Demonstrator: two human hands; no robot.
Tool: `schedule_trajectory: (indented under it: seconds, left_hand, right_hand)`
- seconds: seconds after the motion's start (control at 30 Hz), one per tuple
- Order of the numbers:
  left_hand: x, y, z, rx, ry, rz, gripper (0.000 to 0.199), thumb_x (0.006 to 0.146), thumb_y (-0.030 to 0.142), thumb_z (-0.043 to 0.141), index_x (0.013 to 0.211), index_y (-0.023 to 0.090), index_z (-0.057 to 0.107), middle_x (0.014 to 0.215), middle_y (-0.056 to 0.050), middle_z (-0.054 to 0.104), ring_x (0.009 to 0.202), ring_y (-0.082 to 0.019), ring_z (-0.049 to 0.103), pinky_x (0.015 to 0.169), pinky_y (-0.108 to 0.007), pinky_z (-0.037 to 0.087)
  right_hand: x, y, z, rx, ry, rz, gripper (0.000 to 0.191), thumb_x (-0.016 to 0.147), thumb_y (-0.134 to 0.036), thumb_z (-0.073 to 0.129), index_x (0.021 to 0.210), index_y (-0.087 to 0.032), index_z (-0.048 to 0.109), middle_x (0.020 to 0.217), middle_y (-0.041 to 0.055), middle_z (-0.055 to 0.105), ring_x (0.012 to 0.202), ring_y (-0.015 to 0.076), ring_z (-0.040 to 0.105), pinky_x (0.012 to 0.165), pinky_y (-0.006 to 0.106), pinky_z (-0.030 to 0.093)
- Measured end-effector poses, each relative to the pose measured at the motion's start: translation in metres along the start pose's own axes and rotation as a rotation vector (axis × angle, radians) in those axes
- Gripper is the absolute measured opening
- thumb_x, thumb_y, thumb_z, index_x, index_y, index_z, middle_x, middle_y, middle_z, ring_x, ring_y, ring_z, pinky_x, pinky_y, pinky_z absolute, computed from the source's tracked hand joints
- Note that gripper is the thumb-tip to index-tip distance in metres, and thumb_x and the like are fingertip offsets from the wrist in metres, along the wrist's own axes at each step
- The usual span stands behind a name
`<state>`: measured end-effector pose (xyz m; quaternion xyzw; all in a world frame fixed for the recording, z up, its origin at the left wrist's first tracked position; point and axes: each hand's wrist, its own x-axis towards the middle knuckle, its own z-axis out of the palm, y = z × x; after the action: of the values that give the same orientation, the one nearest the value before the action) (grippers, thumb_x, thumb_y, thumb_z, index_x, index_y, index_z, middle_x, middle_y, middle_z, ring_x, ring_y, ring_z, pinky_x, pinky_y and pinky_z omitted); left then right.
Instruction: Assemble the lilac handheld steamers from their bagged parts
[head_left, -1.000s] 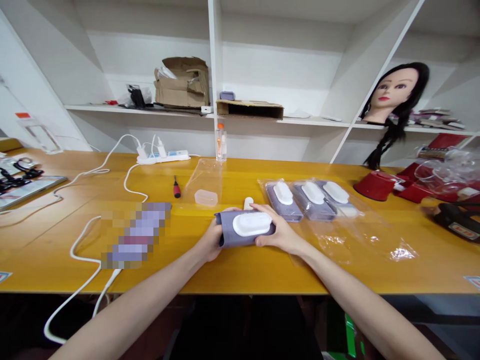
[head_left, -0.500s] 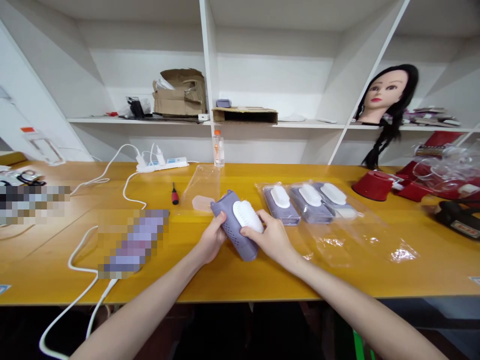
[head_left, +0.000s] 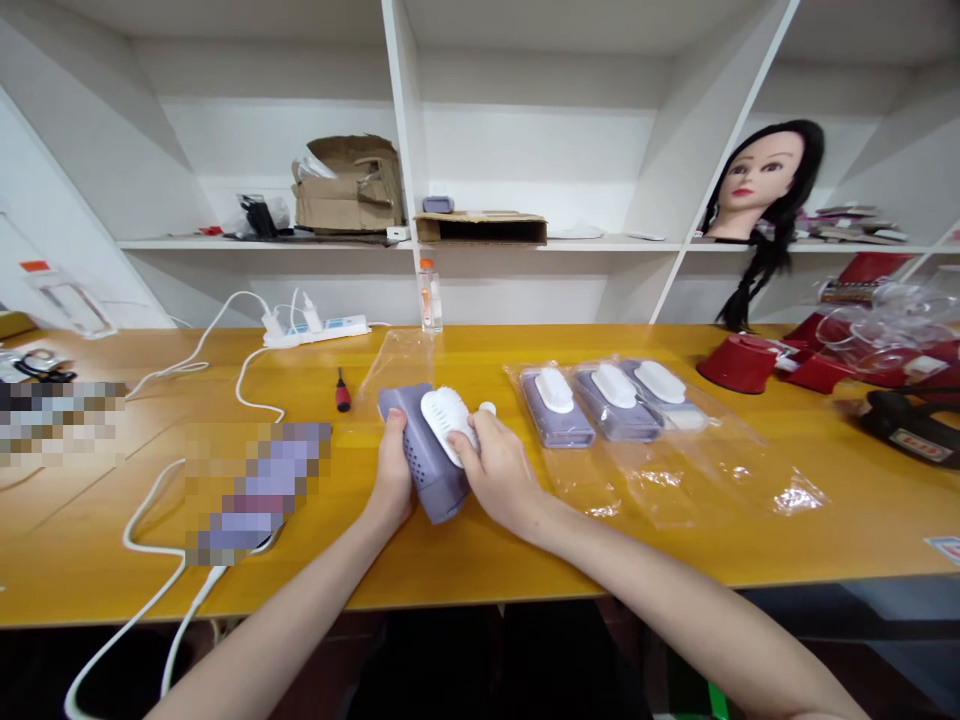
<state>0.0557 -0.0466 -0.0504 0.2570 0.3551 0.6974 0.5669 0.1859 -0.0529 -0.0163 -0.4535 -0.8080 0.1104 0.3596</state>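
Note:
A purple-grey case (head_left: pixel 435 480) with rows of small holes is tilted above the yellow table. My left hand (head_left: pixel 393 465) is closed around its left side, thumb on top. A white oval brush (head_left: pixel 444 418) lies against the case's upper face. My right hand (head_left: pixel 504 470) pinches the brush's right end between thumb and fingers. A small white tip shows above the right fingers; what it belongs to is hidden. Three similar purple units with white brushes, in clear bags, lie to the right, the closest one (head_left: pixel 562 425) beside my right hand.
A red-and-black screwdriver (head_left: pixel 343 392) and a clear bag (head_left: pixel 397 360) lie behind the case. At left are a pixelated phone (head_left: pixel 262 490), white cables and a power strip (head_left: pixel 330 330). Red parts (head_left: pixel 741 366) and a black tool (head_left: pixel 911 425) are at right.
Both hands and the case have shifted left. The case is turned a little, showing more of its lower end. The pink translucent piece behind it is now out of sight.

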Motion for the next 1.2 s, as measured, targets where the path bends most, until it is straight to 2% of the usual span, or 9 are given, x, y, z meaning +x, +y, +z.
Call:
schedule_trajectory:
  seconds: [0.1, 0.2, 0.27, 0.37, 0.63, 0.8, 0.9, 1.0, 1.2]
  left_hand:
    - [0.002, 0.014, 0.007, -0.052, 0.194, 0.0, 0.054, 0.076, 0.062, 0.047, 0.103, 0.017, 0.061, 0.097, -0.01, 0.068, 0.1, -0.027, 0.06, 0.084, -0.035, 0.049]
    - [0.007, 0.034, 0.006, -0.2, 0.305, 0.27, 0.047, 0.081, 0.058, 0.041, 0.104, 0.022, 0.061, 0.1, -0.006, 0.067, 0.103, -0.023, 0.059, 0.085, -0.032, 0.048]
    - [0.011, 0.048, 0.001, -0.324, 0.325, 0.46, 0.049, 0.083, 0.057, 0.033, 0.105, 0.022, 0.06, 0.106, -0.004, 0.065, 0.106, -0.021, 0.057, 0.086, -0.031, 0.047]
    - [0.015, 0.061, -0.006, -0.42, 0.355, 0.53, 0.052, 0.086, 0.056, 0.026, 0.105, 0.021, 0.06, 0.109, -0.004, 0.064, 0.106, -0.021, 0.056, 0.086, -0.031, 0.047]
    - [0.019, 0.055, -0.013, -0.343, 0.304, 0.421, 0.055, 0.082, 0.059, 0.027, 0.1, 0.021, 0.062, 0.1, -0.006, 0.066, 0.095, -0.021, 0.06, 0.079, -0.032, 0.048]
    - [0.014, 0.05, -0.009, -0.304, 0.274, 0.212, 0.054, 0.079, 0.063, 0.036, 0.096, 0.02, 0.062, 0.086, -0.006, 0.067, 0.084, -0.023, 0.063, 0.076, -0.036, 0.05]
    - [0.01, 0.049, -0.004, -0.275, 0.187, 0.077, 0.057, 0.075, 0.066, 0.042, 0.1, 0.019, 0.061, 0.087, -0.008, 0.067, 0.086, -0.026, 0.063, 0.078, -0.041, 0.049]
    - [0.008, 0.051, -0.004, -0.315, 0.122, 0.007, 0.06, 0.076, 0.066, 0.039, 0.104, 0.018, 0.06, 0.09, -0.01, 0.066, 0.088, -0.028, 0.063, 0.079, -0.046, 0.049]
    - [0.014, 0.062, -0.017, -0.465, 0.118, 0.228, 0.064, 0.079, 0.066, 0.027, 0.104, 0.017, 0.06, 0.093, -0.012, 0.066, 0.093, -0.029, 0.061, 0.084, -0.05, 0.045]
  right_hand:
    - [0.012, 0.009, -0.012, -0.067, 0.07, -0.037, 0.022, 0.09, -0.036, 0.038, 0.087, -0.018, 0.05, 0.089, 0.0077, 0.058, 0.08, 0.0197, 0.055, 0.068, 0.029, 0.039]
    - [0.029, 0.022, -0.022, -0.097, 0.112, 0.114, 0.031, 0.091, -0.041, 0.033, 0.089, -0.017, 0.051, 0.084, 0.0076, 0.06, 0.075, 0.019, 0.055, 0.064, 0.028, 0.037]
    - [0.04, 0.028, -0.021, -0.145, -0.022, 0.207, 0.036, 0.091, -0.042, 0.032, 0.088, -0.015, 0.055, 0.08, 0.0084, 0.063, 0.072, 0.0194, 0.057, 0.061, 0.028, 0.036]
    - [0.047, 0.026, -0.006, -0.182, -0.184, 0.225, 0.035, 0.087, -0.041, 0.039, 0.084, -0.014, 0.061, 0.079, 0.0109, 0.066, 0.071, 0.0207, 0.06, 0.059, 0.028, 0.036]
    - [0.053, -0.002, 0.042, -0.261, -0.248, 0.147, 0.023, 0.085, -0.026, 0.045, 0.087, -0.013, 0.064, 0.092, 0.0151, 0.067, 0.088, 0.0266, 0.063, 0.075, 0.034, 0.041]
    - [0.065, 0.001, 0.033, -0.325, -0.243, 0.222, 0.041, 0.09, -0.041, 0.037, 0.102, -0.009, 0.06, 0.095, 0.0195, 0.064, 0.092, 0.0278, 0.063, 0.076, 0.036, 0.044]
    - [0.068, 0.012, 0.027, -0.395, -0.224, 0.32, 0.041, 0.088, -0.035, 0.042, 0.114, -0.005, 0.052, 0.11, 0.0269, 0.056, 0.096, 0.0312, 0.061, 0.074, 0.04, 0.046]
    - [0.07, 0.029, 0.026, -0.426, -0.257, 0.37, 0.037, 0.081, -0.024, 0.053, 0.114, -0.005, 0.053, 0.114, 0.027, 0.053, 0.1, 0.0316, 0.06, 0.075, 0.039, 0.048]
    - [0.074, 0.038, 0.02, -0.421, -0.259, 0.335, 0.029, 0.081, -0.011, 0.044, 0.107, -0.006, 0.056, 0.105, 0.0247, 0.057, 0.096, 0.0309, 0.061, 0.074, 0.038, 0.047]
